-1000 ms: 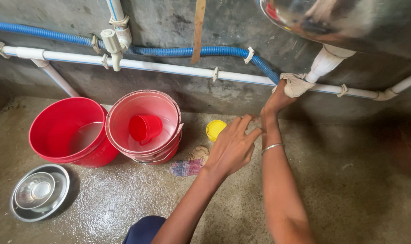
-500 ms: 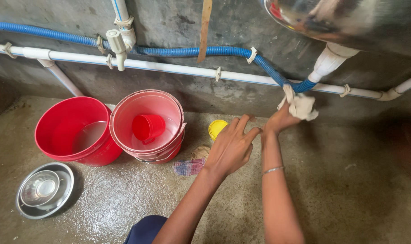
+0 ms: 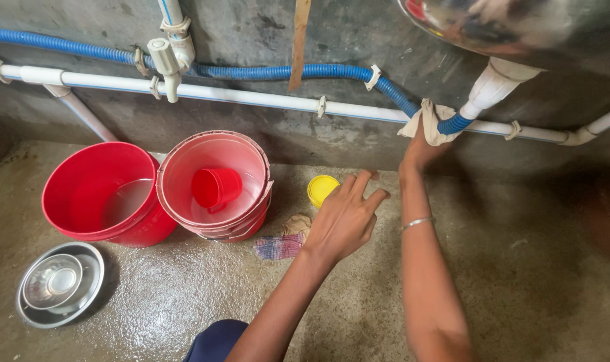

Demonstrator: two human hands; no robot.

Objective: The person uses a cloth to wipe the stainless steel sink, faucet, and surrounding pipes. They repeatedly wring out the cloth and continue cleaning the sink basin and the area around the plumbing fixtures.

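From my remote seat I saw the right hand (image 3: 420,149) raised to the wall, its grip closed on a pale cloth (image 3: 431,121) pressed against the white pipe (image 3: 264,97) where the blue corrugated hose (image 3: 331,70) crossed it, just below the drain of the steel basin (image 3: 519,27). The left hand (image 3: 345,218) hung over the wet concrete floor (image 3: 184,295), fingers spread, its grip open and holding nothing. Just beyond its fingertips sat a yellow lid (image 3: 321,188). A checked rag (image 3: 280,245) lay beside the pink bucket (image 3: 214,181), which held a red mug (image 3: 214,188). A red bucket (image 3: 100,191) stood to its left, near nested steel bowls (image 3: 58,283).
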